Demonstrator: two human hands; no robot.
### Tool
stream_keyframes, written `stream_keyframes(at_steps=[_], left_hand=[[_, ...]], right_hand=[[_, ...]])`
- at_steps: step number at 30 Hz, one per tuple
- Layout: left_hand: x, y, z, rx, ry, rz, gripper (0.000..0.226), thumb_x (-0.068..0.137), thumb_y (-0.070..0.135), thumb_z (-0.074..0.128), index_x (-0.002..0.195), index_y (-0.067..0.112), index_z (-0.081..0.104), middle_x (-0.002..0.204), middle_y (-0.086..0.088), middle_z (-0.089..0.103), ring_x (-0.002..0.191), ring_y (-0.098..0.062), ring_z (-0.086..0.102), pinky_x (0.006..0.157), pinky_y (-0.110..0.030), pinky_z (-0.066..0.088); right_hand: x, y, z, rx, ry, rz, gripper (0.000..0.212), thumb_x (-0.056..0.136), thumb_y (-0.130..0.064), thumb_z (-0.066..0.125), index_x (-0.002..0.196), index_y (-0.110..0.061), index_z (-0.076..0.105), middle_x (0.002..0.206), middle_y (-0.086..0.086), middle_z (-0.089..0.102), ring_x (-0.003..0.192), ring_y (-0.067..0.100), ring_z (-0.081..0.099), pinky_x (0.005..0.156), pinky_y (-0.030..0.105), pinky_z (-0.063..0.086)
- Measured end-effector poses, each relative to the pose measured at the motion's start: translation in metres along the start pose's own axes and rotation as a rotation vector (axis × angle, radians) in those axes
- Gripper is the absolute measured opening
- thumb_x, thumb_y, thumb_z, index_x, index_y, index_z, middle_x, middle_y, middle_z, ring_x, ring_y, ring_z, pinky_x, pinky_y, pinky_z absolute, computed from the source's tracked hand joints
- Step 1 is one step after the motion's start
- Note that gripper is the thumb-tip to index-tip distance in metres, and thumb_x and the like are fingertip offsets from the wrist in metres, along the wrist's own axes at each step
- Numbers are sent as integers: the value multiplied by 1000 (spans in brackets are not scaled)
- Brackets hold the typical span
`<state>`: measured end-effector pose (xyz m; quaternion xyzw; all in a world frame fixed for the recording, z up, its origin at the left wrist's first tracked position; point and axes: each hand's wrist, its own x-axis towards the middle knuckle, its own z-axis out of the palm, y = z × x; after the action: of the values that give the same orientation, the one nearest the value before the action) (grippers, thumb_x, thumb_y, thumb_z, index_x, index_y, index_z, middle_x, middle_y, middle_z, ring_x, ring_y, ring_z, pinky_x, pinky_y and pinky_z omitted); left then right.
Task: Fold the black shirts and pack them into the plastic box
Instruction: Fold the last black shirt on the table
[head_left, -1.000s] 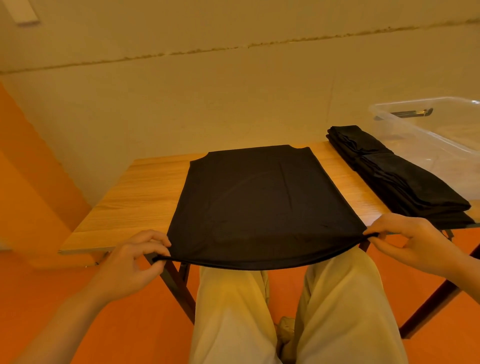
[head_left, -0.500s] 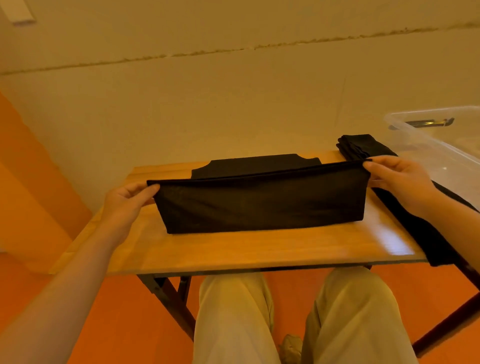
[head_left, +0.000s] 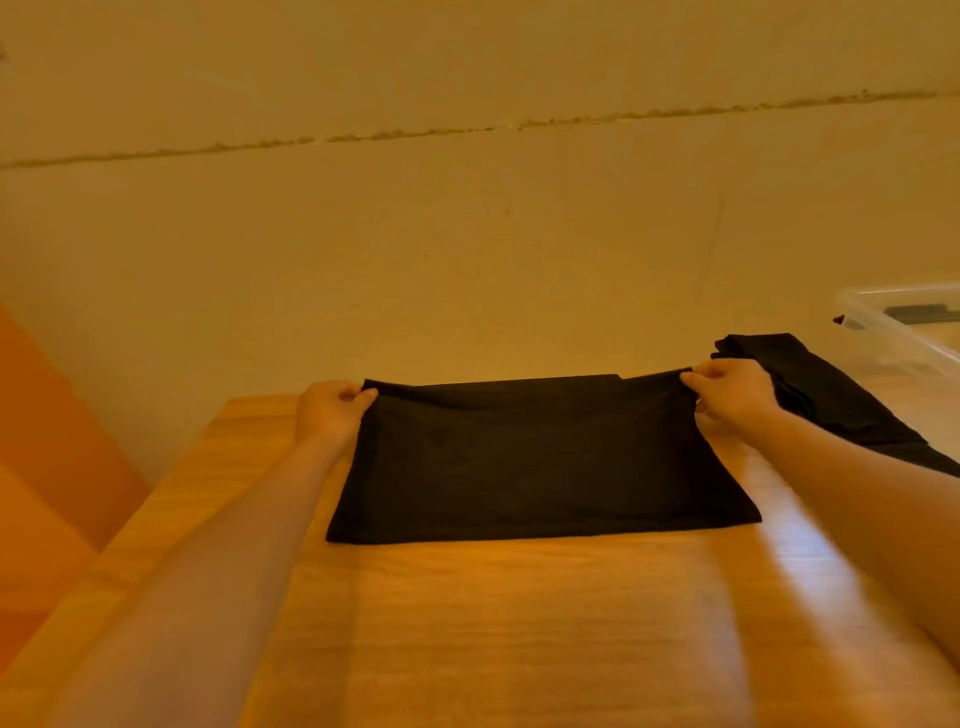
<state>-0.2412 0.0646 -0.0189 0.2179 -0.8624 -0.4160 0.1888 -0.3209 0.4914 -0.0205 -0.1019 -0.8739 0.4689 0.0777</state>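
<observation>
A black shirt (head_left: 540, 462) lies folded in half on the wooden table (head_left: 493, 623), its fold edge toward me. My left hand (head_left: 332, 410) pinches the shirt's far left corner. My right hand (head_left: 732, 395) pinches the far right corner. Both corners sit low, at or just above the shirt's far edge. A pile of black shirts (head_left: 831, 395) lies to the right of my right hand. The clear plastic box (head_left: 898, 327) shows at the right edge, partly cut off by the frame.
A pale wall (head_left: 467, 234) rises right behind the table's far edge. An orange floor (head_left: 57, 457) shows past the table's left edge. A dark object lies inside the box, too blurred to name.
Both hands carried the shirt's near hem up and over to its far edge, folding it in half. The view shifted forward over the table, so my legs are out of sight.
</observation>
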Motion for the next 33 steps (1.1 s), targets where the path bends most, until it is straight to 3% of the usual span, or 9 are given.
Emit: stream_keyframes(at_steps=[5, 8, 12, 16, 18, 21, 24, 31, 33], left_hand=[[8, -18, 29, 113, 41, -27, 22, 96, 32, 56, 97, 13, 68, 93, -5, 65, 91, -24, 61, 66, -28, 42], [9, -22, 32, 272, 143, 9, 34, 96, 35, 55, 120, 12, 61, 119, -8, 62, 108, -27, 57, 86, -36, 45], [-14, -15, 31, 463, 88, 357, 45, 97, 40, 48, 135, 15, 49, 143, -7, 45, 133, -25, 39, 110, -42, 24], [-55, -15, 29, 654, -251, 583, 73, 89, 71, 19, 151, 32, 23, 161, 7, 11, 147, -12, 6, 118, -38, 3], [-71, -20, 27, 723, -391, 499, 85, 78, 78, -1, 152, 37, 6, 161, 10, -5, 147, -8, -10, 117, -36, -6], [-91, -24, 18, 809, -451, 379, 88, 73, 81, -8, 151, 38, -6, 160, 10, -13, 145, -7, -16, 117, -35, -10], [-118, -26, 5, 847, -468, 366, 86, 71, 82, -11, 147, 41, -14, 158, 11, -18, 144, -8, -19, 118, -36, -10], [-193, -21, -30, 871, -562, 324, 101, 47, 88, -27, 140, 46, -25, 149, 15, -33, 140, -7, -28, 118, -36, -13], [-204, -16, -38, 877, -576, 294, 96, 58, 88, -20, 144, 46, -19, 152, 15, -28, 142, -7, -23, 119, -35, -10]], right_hand=[[14, 10, 16, -218, 72, -83, 30, 94, -29, 57, 96, -1, 69, 81, 16, 67, 78, 31, 63, 75, 43, 53], [12, 10, 20, -356, 130, -140, 29, 96, -34, 53, 109, -10, 64, 94, 9, 67, 89, 27, 62, 73, 38, 50], [-14, 1, 23, -443, 80, -471, 26, 96, -33, 48, 107, -15, 65, 101, 5, 68, 81, 18, 63, 65, 29, 50], [-59, 4, 36, -602, -209, -640, 50, 96, -46, 43, 139, -21, 47, 147, 0, 42, 134, 17, 40, 110, 34, 32], [-77, 9, 40, -689, -382, -556, 64, 93, -58, 28, 150, -29, 25, 159, -5, 15, 146, 11, 11, 120, 38, 9], [-99, 14, 33, -791, -480, -510, 78, 83, -72, 4, 151, -35, 4, 159, -12, -4, 145, 6, -9, 120, 38, -4], [-125, 20, 20, -817, -475, -522, 89, 70, -79, -12, 149, -39, -4, 156, -16, -11, 143, 3, -14, 119, 36, -8], [-181, 34, -13, -839, -512, -519, 91, 62, -82, -16, 144, -44, -12, 151, -21, -20, 141, 1, -20, 118, 32, -10], [-189, 38, -20, -837, -479, -493, 89, 67, -82, -14, 146, -41, -8, 151, -19, -18, 141, 2, -17, 117, 29, -8]])
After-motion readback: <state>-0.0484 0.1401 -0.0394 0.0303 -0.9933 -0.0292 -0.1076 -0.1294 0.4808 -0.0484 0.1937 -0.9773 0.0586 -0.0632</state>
